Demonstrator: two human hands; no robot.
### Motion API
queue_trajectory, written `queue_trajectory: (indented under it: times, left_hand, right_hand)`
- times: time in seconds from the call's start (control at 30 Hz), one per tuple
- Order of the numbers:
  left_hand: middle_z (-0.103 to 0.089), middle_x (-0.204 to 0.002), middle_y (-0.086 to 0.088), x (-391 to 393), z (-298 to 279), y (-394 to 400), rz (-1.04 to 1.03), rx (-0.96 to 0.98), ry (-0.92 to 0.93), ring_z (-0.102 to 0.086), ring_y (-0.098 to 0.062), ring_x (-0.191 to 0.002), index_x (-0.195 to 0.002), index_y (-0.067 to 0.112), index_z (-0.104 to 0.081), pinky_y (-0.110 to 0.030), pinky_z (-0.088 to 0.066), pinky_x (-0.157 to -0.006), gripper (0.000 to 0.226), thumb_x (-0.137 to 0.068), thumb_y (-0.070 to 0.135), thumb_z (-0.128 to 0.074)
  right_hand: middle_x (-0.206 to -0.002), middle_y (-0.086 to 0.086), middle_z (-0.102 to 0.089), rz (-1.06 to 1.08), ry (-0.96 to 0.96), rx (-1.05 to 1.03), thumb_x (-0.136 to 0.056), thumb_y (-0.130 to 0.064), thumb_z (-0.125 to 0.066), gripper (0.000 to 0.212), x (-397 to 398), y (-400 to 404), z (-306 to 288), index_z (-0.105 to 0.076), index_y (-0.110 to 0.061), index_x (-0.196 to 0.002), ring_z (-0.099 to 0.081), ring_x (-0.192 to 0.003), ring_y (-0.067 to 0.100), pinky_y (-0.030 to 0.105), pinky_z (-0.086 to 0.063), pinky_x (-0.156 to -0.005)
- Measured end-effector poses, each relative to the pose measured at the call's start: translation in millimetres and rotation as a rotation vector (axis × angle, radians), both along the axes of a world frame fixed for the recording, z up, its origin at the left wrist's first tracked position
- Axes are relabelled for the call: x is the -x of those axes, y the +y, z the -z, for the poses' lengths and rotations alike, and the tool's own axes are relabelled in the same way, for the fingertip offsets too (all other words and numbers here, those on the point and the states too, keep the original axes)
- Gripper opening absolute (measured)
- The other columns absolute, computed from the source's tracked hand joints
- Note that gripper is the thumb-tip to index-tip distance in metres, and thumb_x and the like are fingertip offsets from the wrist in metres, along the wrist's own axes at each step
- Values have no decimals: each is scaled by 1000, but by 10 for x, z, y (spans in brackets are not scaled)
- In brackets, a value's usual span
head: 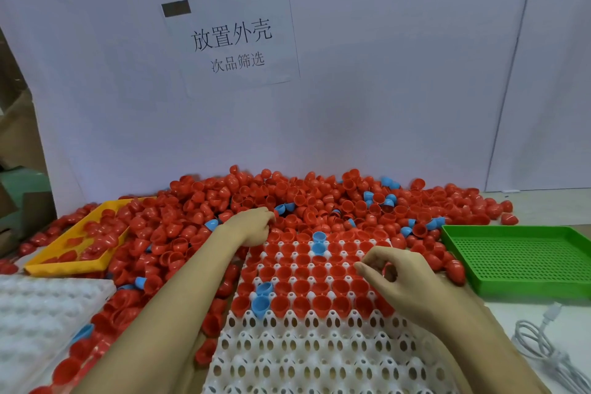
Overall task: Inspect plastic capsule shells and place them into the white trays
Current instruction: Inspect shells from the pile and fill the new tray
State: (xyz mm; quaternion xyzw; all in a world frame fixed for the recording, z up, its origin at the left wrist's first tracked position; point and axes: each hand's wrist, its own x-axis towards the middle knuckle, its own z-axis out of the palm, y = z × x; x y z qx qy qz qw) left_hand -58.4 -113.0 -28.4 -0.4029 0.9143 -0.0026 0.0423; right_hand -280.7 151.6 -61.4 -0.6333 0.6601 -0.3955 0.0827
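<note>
At a sorting bench heaped with red and blue capsule shells [319,201], a person fills a white tray [307,345] whose far rows are already seated with shells while its near rows stand vacant. The right hand [396,278] hovers over the tray's right side, fingers curled and pinching what appears to be a red shell [388,272], though it is mostly hidden. The left hand [252,227] reaches into the pile beyond the tray's far-left corner, fingers bent down among the shells; whether it grips one cannot be told. Placing seems the step in hand, about half done. Next, that shell wants setting open side up into a free cup. A green tray [524,262] sits right, a yellow tray [64,260] left.
</note>
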Motion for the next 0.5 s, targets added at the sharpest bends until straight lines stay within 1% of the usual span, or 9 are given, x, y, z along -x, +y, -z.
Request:
queue_trajectory:
  times: [0.07, 0.1, 0.13, 0.2, 0.3, 0.37, 0.4, 0.47, 0.5]
  left_hand:
    - [-56, -147, -6, -34, 63, -13, -9, -1, 80, -57, -25, -129, -144, 15, -59, -38, -47, -110, 42, -106, 11, -41]
    - [-58, -146, -6, -58, 84, -10, -22, -1, 145, -58, -24, -128, -141, 14, -63, -35, -48, -108, 40, -107, 11, -42]
    - [-61, -144, -5, -88, 92, -2, -37, 2, 225, -61, -23, -125, -137, 13, -66, -32, -49, -102, 37, -106, 11, -45]
    - [-69, -134, -3, -153, 63, 45, -59, 37, 405, -66, -19, -117, -128, 14, -72, -25, -49, -91, 30, -105, 13, -53]
    - [-75, -120, 2, -247, -3, 227, -35, 150, 696, -68, -13, -111, -124, 15, -75, -28, -54, -97, 26, -99, 20, -71]
    - [-75, -112, 9, -285, -22, 475, -5, 179, 887, -68, -3, -102, -118, 18, -77, -22, -55, -94, 27, -92, 23, -80]
    - [-74, -107, 13, -292, -18, 633, 5, 184, 971, -68, -1, -99, -115, 20, -77, -17, -55, -91, 26, -90, 22, -83]
    - [-75, -100, 17, -306, 21, 976, 21, 133, 1121, -70, -1, -95, -110, 24, -78, -15, -56, -88, 26, -87, 18, -85]
    - [-76, -98, 16, -316, 46, 1151, 29, 61, 1193, -72, -3, -95, -109, 27, -78, -16, -57, -86, 26, -86, 18, -86]
  right_hand:
    - [-76, -13, -70, 1, -1, 1, -98, -41, -70, 15, -1, 2, 2, -73, -36, -84, -61, -69, 3, 18, -48, -62]
    - [-76, -13, -71, 0, -5, 2, -98, -40, -69, 15, 0, 5, 0, -73, -35, -85, -61, -68, 3, 18, -48, -62]
    - [-76, -12, -71, -1, -12, 6, -99, -40, -68, 16, -2, 10, -9, -74, -33, -85, -61, -68, 4, 18, -48, -61]
    - [-76, -12, -71, -1, -17, 6, -100, -38, -68, 17, -5, 18, -24, -74, -31, -86, -63, -70, 6, 19, -49, -62]
    - [-77, -12, -71, 10, -23, 4, -100, -37, -67, 17, -12, 25, -39, -75, -31, -87, -63, -73, 6, 21, -51, -64]
    - [-77, -12, -71, 3, -41, 12, -100, -40, -66, 19, -30, 30, -47, -75, -32, -86, -64, -71, 8, 24, -52, -64]
    - [-77, -13, -71, -3, -49, 20, -100, -42, -65, 20, -41, 30, -53, -75, -33, -85, -63, -69, 9, 24, -51, -62]
    - [-79, -13, -72, -20, -75, 27, -99, -43, -65, 21, -69, 33, -65, -74, -34, -83, -63, -67, 11, 24, -52, -61]
    - [-80, -11, -73, -32, -100, 32, -99, -43, -65, 21, -85, 36, -74, -75, -33, -83, -65, -69, 12, 27, -55, -64]
